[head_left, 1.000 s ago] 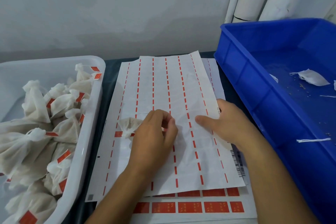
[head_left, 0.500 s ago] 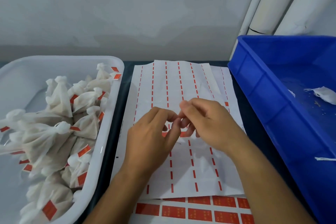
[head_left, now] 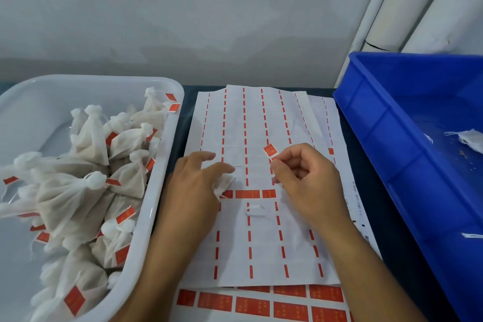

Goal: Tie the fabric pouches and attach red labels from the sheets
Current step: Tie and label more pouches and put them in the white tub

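On top of the white label sheet point(head_left: 261, 243), both hands are busy. The right hand point(head_left: 308, 185) has its fingers curled in, and its thumb and first finger pinch one small red label point(head_left: 270, 151) that sticks up off the paper. The left hand point(head_left: 193, 191) lies with its fingers mostly straight and loose. A little white fabric pouch point(head_left: 224, 183) peeks out from under those fingers, touching them, but I cannot tell if the hand really grips it. Just beside the pouch a short row of red labels point(head_left: 248, 194) is left on the sheet. A small white scrap point(head_left: 256, 210) lies between the two hands. Another sheet point(head_left: 261, 304) full of red labels pokes out underneath, near the person. To the left a white tub point(head_left: 156, 217) holds a heap of tied pouches point(head_left: 86, 191) with red tags. To the right stands a blue bin point(head_left: 392, 138) with a few white bits inside.
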`<move>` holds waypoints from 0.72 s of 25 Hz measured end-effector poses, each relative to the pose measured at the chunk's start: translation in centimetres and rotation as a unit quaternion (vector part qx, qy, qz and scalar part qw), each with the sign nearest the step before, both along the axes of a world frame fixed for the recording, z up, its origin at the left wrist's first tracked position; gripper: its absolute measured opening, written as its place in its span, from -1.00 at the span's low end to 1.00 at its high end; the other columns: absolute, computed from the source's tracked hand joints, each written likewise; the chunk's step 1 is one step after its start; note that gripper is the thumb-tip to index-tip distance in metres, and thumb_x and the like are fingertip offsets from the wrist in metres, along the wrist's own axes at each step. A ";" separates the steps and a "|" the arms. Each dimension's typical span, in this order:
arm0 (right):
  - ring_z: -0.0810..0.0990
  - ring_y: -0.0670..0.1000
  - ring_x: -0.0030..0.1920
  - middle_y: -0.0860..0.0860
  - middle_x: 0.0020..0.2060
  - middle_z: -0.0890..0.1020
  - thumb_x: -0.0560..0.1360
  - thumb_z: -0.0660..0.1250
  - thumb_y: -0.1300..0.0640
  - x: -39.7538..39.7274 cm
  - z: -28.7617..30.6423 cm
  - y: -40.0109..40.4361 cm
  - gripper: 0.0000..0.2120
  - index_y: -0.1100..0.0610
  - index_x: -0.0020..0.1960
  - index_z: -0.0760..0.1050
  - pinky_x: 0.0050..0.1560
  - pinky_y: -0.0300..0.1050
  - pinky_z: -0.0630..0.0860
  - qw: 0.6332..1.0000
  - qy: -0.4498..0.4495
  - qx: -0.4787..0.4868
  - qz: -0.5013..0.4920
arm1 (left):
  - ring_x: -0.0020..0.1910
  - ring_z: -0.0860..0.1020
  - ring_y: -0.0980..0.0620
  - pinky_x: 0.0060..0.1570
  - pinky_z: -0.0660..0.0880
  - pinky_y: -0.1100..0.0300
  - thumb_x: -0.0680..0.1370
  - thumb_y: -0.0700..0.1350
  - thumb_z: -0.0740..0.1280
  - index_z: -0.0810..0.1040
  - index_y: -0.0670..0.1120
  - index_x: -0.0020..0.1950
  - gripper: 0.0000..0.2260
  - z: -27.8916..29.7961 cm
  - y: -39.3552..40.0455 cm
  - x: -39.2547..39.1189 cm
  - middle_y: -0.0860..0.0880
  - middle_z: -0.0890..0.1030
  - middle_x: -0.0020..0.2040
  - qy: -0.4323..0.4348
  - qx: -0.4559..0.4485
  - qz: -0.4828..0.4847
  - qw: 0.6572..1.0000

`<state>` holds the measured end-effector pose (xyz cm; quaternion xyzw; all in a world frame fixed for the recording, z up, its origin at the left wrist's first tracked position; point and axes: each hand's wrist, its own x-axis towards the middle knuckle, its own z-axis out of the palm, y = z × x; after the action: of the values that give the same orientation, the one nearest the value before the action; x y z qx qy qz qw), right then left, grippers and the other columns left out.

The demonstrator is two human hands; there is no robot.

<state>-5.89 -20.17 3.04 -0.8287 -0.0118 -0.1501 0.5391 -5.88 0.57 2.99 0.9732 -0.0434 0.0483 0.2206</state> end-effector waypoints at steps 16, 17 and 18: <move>0.73 -0.12 -0.20 -0.17 -0.20 0.71 0.56 0.46 0.04 0.3 -0.2 -1.3 -0.96 -0.07 -0.02 0.61 -0.25 -0.34 0.61 0.990 0.040 0.127 -0.053 | 0.45 0.25 0.20 0.40 0.21 0.14 0.48 0.23 0.34 0.30 0.38 0.46 -0.45 -0.7 -3.0 -1.1 0.32 0.33 0.47 0.002 -0.012 -0.133 0.991; 0.73 -0.12 -0.20 -0.17 -0.20 0.71 0.56 0.46 0.04 0.3 -0.2 -1.3 -0.96 -0.07 -0.01 0.61 -0.25 -0.34 0.60 0.989 0.040 0.128 -0.056 | 0.44 0.28 0.21 0.38 0.20 0.19 0.53 0.23 0.34 0.32 0.36 0.46 -0.49 -1.0 -3.7 -1.2 0.32 0.36 0.46 -0.004 -0.006 -0.140 0.990; 0.73 -0.12 -0.20 -0.18 -0.20 0.71 0.56 0.46 0.03 0.4 -0.1 -1.3 -0.96 -0.07 -0.01 0.60 -0.26 -0.35 0.60 0.989 0.040 0.128 -0.058 | 0.41 0.33 0.21 0.36 0.20 0.23 0.57 0.22 0.32 0.38 0.33 0.45 -0.56 -1.3 -4.3 -1.2 0.31 0.42 0.43 -0.015 -0.005 -0.140 0.990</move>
<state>-5.52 -21.43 2.90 -0.7573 0.0772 -0.1484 0.6313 -7.08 -3.73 1.67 0.9557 -0.1820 0.0323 0.2289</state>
